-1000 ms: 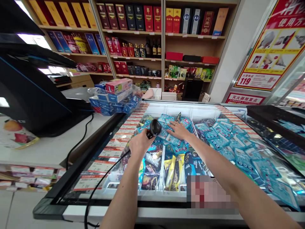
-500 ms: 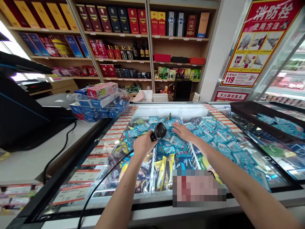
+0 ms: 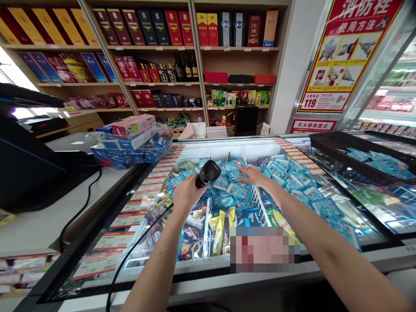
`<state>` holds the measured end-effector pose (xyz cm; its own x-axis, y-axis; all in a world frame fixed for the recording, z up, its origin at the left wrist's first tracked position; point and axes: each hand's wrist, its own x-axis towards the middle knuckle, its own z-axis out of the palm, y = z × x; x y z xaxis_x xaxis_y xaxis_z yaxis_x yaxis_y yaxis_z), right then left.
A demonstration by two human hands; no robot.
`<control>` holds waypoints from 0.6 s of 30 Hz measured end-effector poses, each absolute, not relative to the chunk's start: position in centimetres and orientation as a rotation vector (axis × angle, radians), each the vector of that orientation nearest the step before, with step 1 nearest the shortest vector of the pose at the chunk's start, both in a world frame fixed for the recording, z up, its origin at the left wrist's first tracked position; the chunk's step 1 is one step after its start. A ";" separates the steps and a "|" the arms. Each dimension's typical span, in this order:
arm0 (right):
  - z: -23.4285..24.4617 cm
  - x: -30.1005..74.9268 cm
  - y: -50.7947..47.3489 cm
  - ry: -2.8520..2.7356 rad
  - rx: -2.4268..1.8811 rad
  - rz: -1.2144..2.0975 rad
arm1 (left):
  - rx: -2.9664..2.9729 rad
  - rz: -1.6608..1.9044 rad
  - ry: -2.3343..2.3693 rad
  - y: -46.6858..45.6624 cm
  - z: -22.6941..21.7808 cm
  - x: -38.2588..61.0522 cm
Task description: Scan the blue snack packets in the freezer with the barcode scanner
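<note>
My left hand [image 3: 186, 193] is closed round the handle of a black corded barcode scanner [image 3: 209, 172], whose head leans over the chest freezer. My right hand [image 3: 252, 175] reaches forward with its fingers stretched out, touching small blue packets [image 3: 234, 171] spread over the freezer's top. More blue packets [image 3: 303, 186] lie in a loose pile to the right of that hand. Below them, white wire dividers [image 3: 207, 229] and yellow-wrapped goods [image 3: 218, 232] show inside the freezer.
Blue boxes in clear plastic [image 3: 130, 145] stand on the left counter [image 3: 84, 195]. A dark tray [image 3: 338, 145] with blue packets rests at the right. The scanner's cable [image 3: 136, 243] runs down past my left arm. Shelves of boxes and bottles [image 3: 149, 26] line the back.
The scanner has come slightly left and its head has turned more to the right. My right hand has drawn back a little, fingers less flat on the packets. The view has shifted slightly.
</note>
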<state>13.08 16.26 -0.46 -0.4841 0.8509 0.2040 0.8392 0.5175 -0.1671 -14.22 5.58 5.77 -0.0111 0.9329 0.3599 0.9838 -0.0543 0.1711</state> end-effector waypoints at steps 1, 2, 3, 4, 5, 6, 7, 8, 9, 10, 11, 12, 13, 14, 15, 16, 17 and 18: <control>-0.3 13.1 16.2 -2.491 -1.427 0.071 | -2.115 -0.583 -2.058 5.6 5.9 -14.1; -0.2 13.1 16.1 -2.462 -1.440 0.078 | -2.121 -0.587 -2.051 5.5 6.0 -13.9; 0.0 13.1 15.9 -2.410 -1.459 0.084 | -2.127 -0.594 -2.040 5.5 6.1 -13.7; 0.2 13.1 15.7 -2.340 -1.480 0.092 | -2.133 -0.604 -2.028 5.5 6.2 -13.5; 0.5 13.2 15.4 -2.260 -1.500 0.103 | -2.140 -0.615 -2.013 5.5 6.2 -13.3; 0.7 13.4 15.2 -2.176 -1.517 0.112 | -2.147 -0.628 -1.996 5.5 6.2 -13.1; 0.8 13.6 14.9 -2.097 -1.529 0.115 | -2.157 -0.638 -1.981 5.6 6.2 -12.8; 1.0 13.9 14.5 -2.030 -1.539 0.114 | -2.167 -0.642 -1.970 5.7 6.2 -12.5; 1.0 14.3 14.2 -1.978 -1.543 0.112 | -2.179 -0.640 -1.965 5.8 6.2 -12.2; 1.0 14.8 13.9 -1.933 -1.543 0.109 | -2.190 -0.639 -1.960 5.9 6.2 -11.8; 0.8 15.4 13.6 -1.889 -1.538 0.108 | -2.202 -0.641 -1.953 6.0 6.3 -11.4; 0.5 15.9 13.3 -1.840 -1.530 0.112 | -2.216 -0.646 -1.942 6.2 6.3 -11.0; 0.2 16.4 13.0 -1.790 -1.520 0.121 | -2.234 -0.650 -1.928 6.3 6.3 -10.6; -0.3 16.9 12.7 -1.734 -1.511 0.135 | -2.256 -0.652 -1.911 6.4 6.3 -10.1; -0.7 17.2 12.4 -1.677 -1.502 0.157 | -2.281 -0.650 -1.896 6.5 6.3 -9.7; -1.2 17.5 12.2 -1.635 -1.488 0.191 | -2.308 -0.642 -1.885 6.6 6.2 -9.3; -1.7 17.7 12.1 -1.589 -1.463 0.236 | -2.333 -0.632 -1.879 6.7 6.0 -8.9; -2.1 17.7 12.0 -1.548 -1.421 0.291 | -2.352 -0.625 -1.878 6.7 5.8 -8.6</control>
